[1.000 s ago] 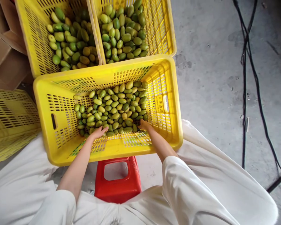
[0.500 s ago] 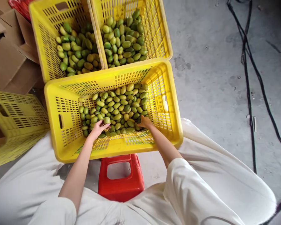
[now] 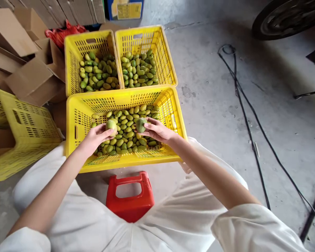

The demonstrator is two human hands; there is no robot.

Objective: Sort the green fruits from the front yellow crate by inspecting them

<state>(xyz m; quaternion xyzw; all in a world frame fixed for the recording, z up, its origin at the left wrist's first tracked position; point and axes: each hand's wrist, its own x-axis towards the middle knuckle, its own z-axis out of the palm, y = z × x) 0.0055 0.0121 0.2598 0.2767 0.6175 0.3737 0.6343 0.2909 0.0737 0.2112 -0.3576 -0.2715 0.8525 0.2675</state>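
Observation:
My left hand is closed around a pale yellow-green oval fruit, raised above the front yellow crate. Opposite it, my right hand grips a darker green oval fruit between thumb and fingers. The two held fruits are apart, side by side over the crate. Beneath them lies a layer of smaller-looking green and yellowish fruits, whose exact kind I cannot tell. Parts of this layer are hidden behind my hands.
Behind stand two more yellow crates, a left one and a right one, holding similar fruits. Cardboard boxes and another yellow crate are at left. A red stool stands between my legs. Black cables cross the floor at right.
Both hands have risen from the fruit layer toward the camera. My right hand has come up and inward, now with a green fruit visible in it. The view has tilted farther forward.

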